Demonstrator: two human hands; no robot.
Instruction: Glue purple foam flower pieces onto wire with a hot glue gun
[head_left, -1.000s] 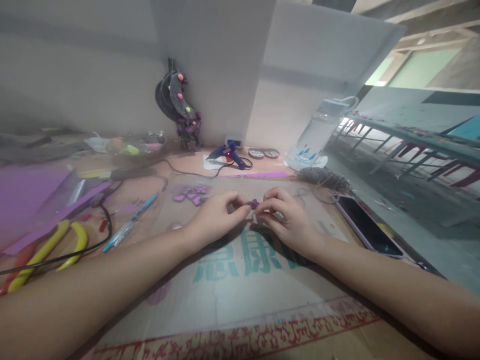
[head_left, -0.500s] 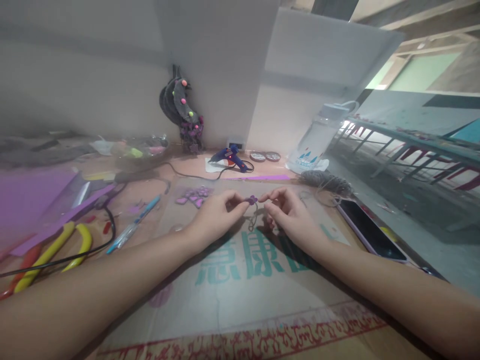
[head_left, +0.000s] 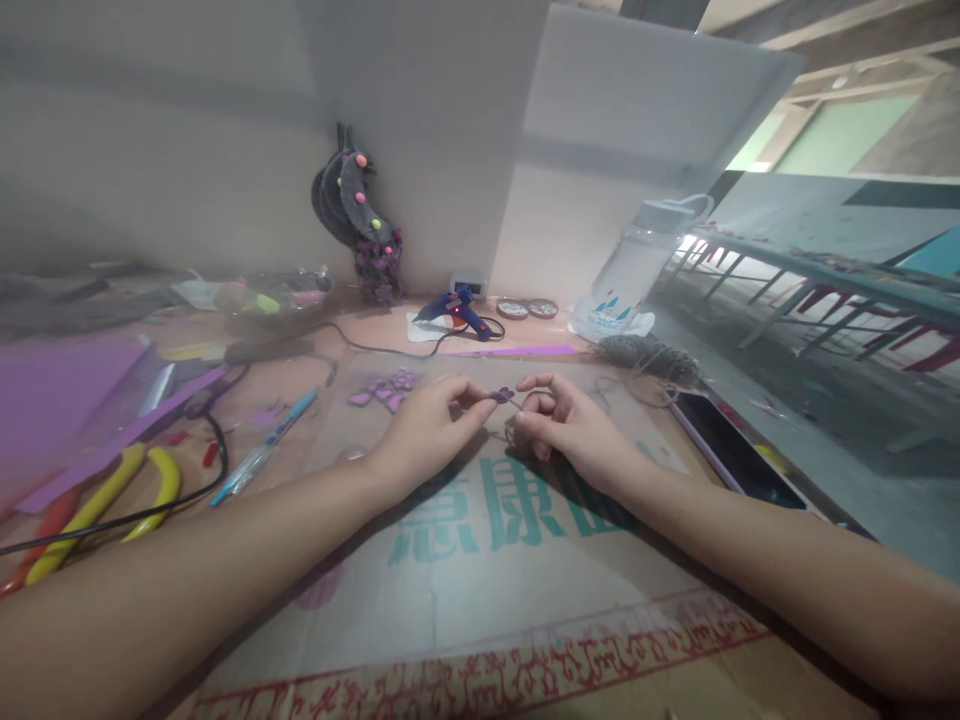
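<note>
"What do you get in the head view?"

"I see two hands over one cardboard sheet [head_left: 450, 610]. My left hand [head_left: 431, 430] has thumb and fingertips clamped on one small purple flower [head_left: 505, 394], held above the sheet, between the hands."

"And the right?"

"My right hand [head_left: 574, 432] pinches a thin grey cord [head_left: 515, 404] running to the flower, thumb against the curled fingers; its index finger reaches out, apart from the thumb."

"Count the rest for me."

"Just beyond the left hand I have a cluster of purple pieces [head_left: 384, 390], too blurred to count. Further back: one blue glue gun [head_left: 459, 304], two round discs [head_left: 528, 309] side by side, one clear bottle [head_left: 626, 275], and one grey crescent ornament [head_left: 352, 205] with at least four bright balls."

"Off to the sides?"

"On the right, one bundle of grey yarn [head_left: 651, 360] and one phone [head_left: 735, 450]. On the left, one blue pen [head_left: 264, 446] and two yellow handles [head_left: 154, 495]."
</note>
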